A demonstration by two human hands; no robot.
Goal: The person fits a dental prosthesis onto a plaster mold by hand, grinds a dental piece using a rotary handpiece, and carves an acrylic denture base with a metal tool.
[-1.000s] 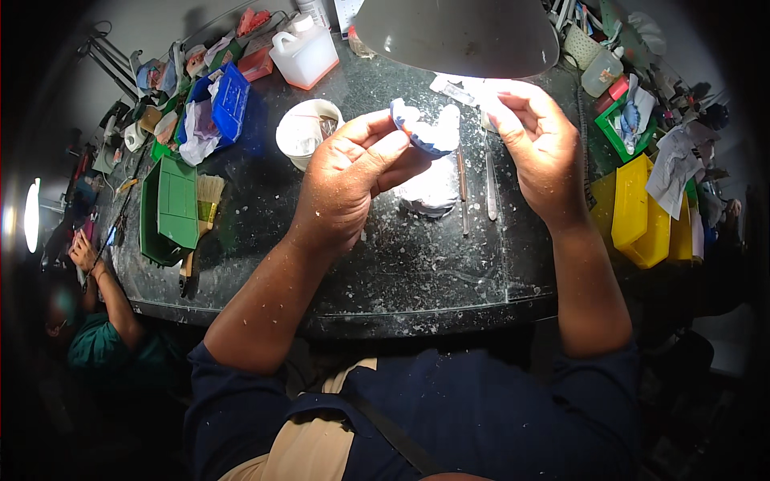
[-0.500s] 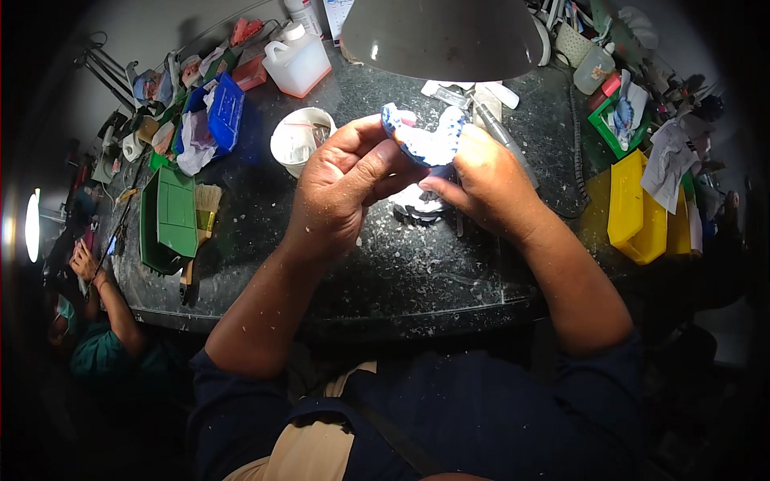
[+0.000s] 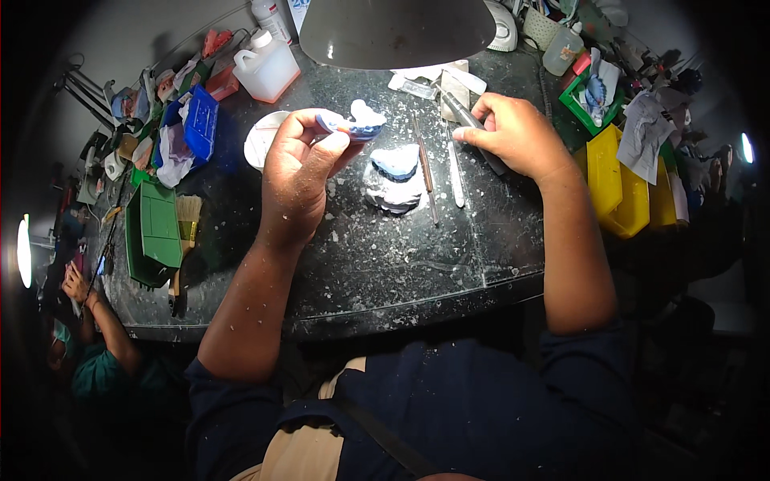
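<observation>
My left hand (image 3: 298, 172) pinches a horseshoe-shaped blue and white dental piece (image 3: 366, 124) by one end, held above the bench. My right hand (image 3: 517, 136) is closed about a dark pen-shaped handpiece (image 3: 459, 111), which lies slanted on the bench with its far end on a pale cloth (image 3: 468, 80). Between the hands, a pale blue dental cast (image 3: 395, 163) rests on a white plaster model (image 3: 393, 194). A thin brown-handled instrument (image 3: 424, 160) and a slim metal spatula (image 3: 455, 176) lie just right of the casts.
A grey lamp shade (image 3: 397, 32) overhangs the far side. Left stand a white tub (image 3: 258, 138), a jug of pink liquid (image 3: 269, 72), blue (image 3: 204, 124) and green (image 3: 156, 232) bins and a brush (image 3: 188, 212). A yellow bin (image 3: 605, 180) stands right. White debris dots the bench.
My right hand has let go of the dental piece and moved right to the handpiece. My left hand keeps the piece, and the casts beneath are now uncovered. The whole view has shifted slightly.
</observation>
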